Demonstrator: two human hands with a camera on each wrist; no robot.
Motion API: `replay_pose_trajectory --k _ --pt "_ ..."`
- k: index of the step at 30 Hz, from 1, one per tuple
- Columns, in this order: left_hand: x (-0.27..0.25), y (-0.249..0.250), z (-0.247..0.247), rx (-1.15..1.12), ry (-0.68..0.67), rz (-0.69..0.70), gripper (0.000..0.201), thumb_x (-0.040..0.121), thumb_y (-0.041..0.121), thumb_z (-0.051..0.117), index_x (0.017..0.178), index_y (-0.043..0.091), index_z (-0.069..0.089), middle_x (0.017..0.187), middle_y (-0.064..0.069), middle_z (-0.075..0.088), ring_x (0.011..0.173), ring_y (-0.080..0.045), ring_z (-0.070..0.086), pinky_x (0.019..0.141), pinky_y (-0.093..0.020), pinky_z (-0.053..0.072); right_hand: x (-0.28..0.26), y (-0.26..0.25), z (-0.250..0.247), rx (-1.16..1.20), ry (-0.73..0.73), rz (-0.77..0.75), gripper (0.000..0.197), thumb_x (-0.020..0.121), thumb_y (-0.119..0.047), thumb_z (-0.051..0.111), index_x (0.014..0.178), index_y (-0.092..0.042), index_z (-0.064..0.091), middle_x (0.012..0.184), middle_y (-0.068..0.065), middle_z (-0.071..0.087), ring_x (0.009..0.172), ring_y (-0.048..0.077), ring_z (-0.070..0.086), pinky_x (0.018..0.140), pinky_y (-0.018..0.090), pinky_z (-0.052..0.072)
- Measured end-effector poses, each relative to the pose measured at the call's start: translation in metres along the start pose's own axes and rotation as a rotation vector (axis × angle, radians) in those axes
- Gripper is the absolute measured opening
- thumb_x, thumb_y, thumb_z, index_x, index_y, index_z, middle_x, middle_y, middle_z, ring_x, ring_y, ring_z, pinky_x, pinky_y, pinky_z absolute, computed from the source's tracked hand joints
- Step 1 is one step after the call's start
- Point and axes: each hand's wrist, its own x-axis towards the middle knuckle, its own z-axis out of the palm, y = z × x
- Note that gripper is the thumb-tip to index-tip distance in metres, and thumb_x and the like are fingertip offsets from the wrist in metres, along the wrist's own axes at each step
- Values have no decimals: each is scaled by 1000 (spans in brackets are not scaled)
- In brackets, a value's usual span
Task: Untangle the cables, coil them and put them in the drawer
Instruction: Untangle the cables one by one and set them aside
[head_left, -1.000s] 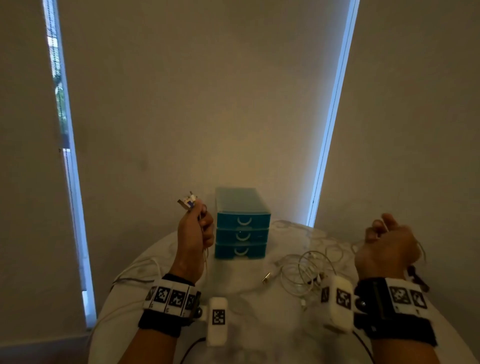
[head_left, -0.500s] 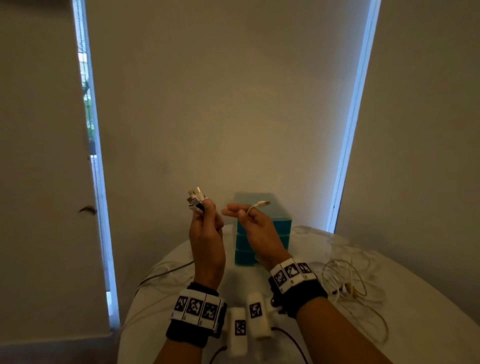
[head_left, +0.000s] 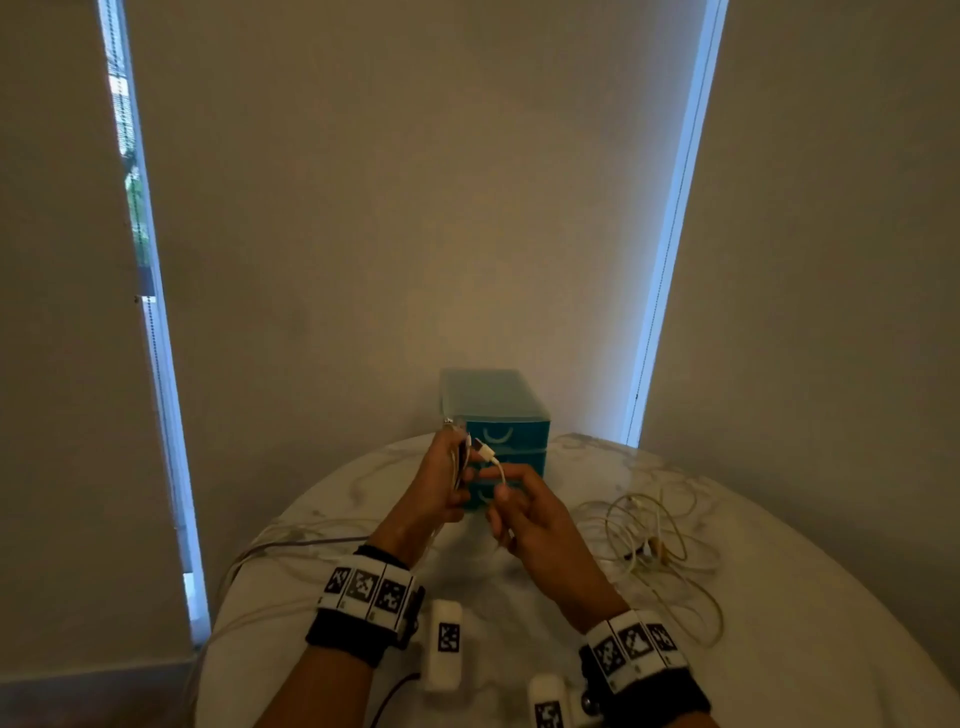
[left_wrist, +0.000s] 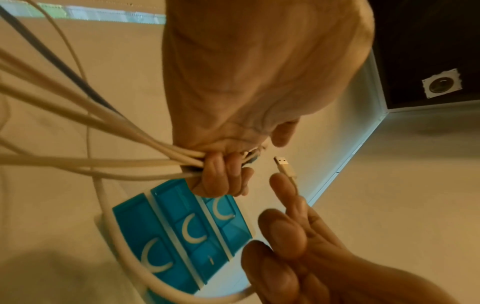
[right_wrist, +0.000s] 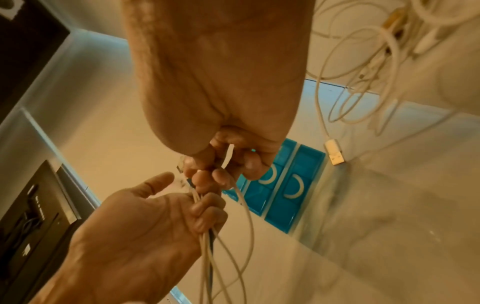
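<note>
My left hand (head_left: 457, 480) grips a bundle of white cables (left_wrist: 145, 156) with one dark cable among them, plug ends pointing up. My right hand (head_left: 501, 493) pinches a thin white cable (right_wrist: 228, 158) just below its USB plug (left_wrist: 284, 167), close beside the left hand. Both hands hover in front of the teal three-drawer unit (head_left: 501, 415), whose drawers (left_wrist: 182, 230) are all closed. More cables lie in a loose tangle (head_left: 654, 530) on the table to the right.
The round white marble table (head_left: 779, 597) stands against beige blinds. Cables from the bundle trail off the left table edge (head_left: 291, 543). A loose USB plug (right_wrist: 333, 154) lies on the table near the drawer unit.
Both hands have come lower, in front of the drawer unit. The right hand has brought its plug end close up to the left hand's bundle.
</note>
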Motion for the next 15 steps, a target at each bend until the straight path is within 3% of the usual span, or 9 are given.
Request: replay_pose_trajectory --k 2,4,6,8,10,12,15 --pt "-2 -4 3 -18 -55 9 29 94 45 47 91 19 59 66 4 45 49 -8 28 46 -22 20 -3 -2 1 -15 -21 -12 20 113 -20 50 126 -14 63 76 1 62 69 10 56 64 18 46" --pt "-4 -7 5 21 -95 55 32 85 44 56 97 15 62 67 2 50 49 -12 36 50 -27 26 -4 -4 3 -15 -35 -5 20 113 -17 51 126 -9 63 77 2 67 67 7 58 62 14 45" --pt "-8 -7 8 93 -92 137 28 100 38 58 98 11 64 64 -1 53 47 -16 46 49 -28 35 -3 -6 5 0 -25 21 21 112 -16 52 123 -2 62 78 3 71 65 5 60 59 11 44" --pt "-9 -7 8 163 -50 223 26 110 33 53 100 14 68 67 3 59 49 -10 54 46 -24 41 -3 -7 7 29 -5 75 24 110 -14 57 118 7 62 83 6 74 66 3 65 59 10 45" --pt "-7 -10 6 218 -34 307 28 111 43 51 116 25 73 78 13 72 64 -1 65 54 -19 48 -6 -7 9 11 13 145 22 104 -12 67 116 7 65 92 6 77 75 0 71 63 10 48" --pt "-7 -12 3 220 -19 353 37 111 49 46 130 27 69 90 17 78 81 -1 74 66 -20 55 -6 -3 6 -39 27 207 23 97 -15 77 117 -4 70 106 4 79 91 3 73 75 17 55" --pt "-4 -12 -1 140 21 378 48 110 58 41 143 30 61 123 -1 77 113 -19 75 91 -38 61 -1 -7 -22 -113 129 255 28 95 -23 80 122 -20 71 119 -4 75 108 11 72 92 31 63"
